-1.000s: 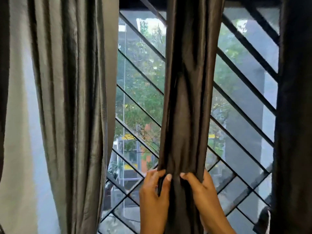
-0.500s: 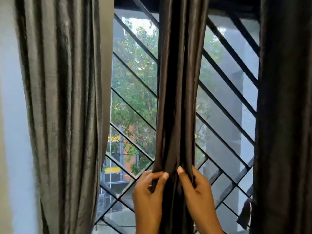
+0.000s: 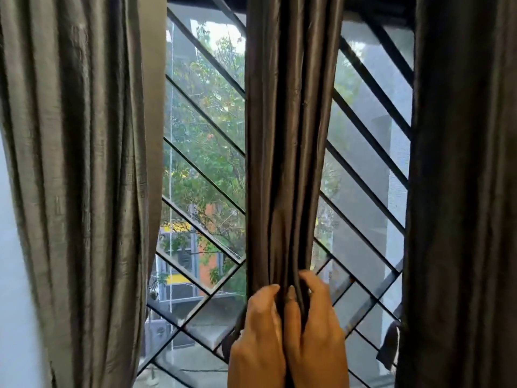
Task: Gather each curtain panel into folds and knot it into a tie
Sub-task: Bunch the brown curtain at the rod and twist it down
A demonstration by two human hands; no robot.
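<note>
A dark grey-brown middle curtain panel (image 3: 288,141) hangs straight down in front of the window, bunched into narrow vertical folds. At its lower part my left hand (image 3: 258,337) and my right hand (image 3: 316,329) sit side by side, nearly touching, fingers curled into the fabric and squeezing the folds together between them. A lighter grey left curtain panel (image 3: 75,177) hangs loose at the left. A dark right curtain panel (image 3: 461,191) hangs at the right edge. The lower ends of all three panels are out of view.
Behind the curtains is a window with a black diagonal metal grille (image 3: 207,175) and a mesh screen; trees and buildings show outside. A pale wall (image 3: 14,275) borders the far left. A small dark strap (image 3: 390,343) hangs beside the right panel.
Both hands have come together from either side of the middle panel, pinching its folds into a tighter bundle. The view has shifted slightly to the right.
</note>
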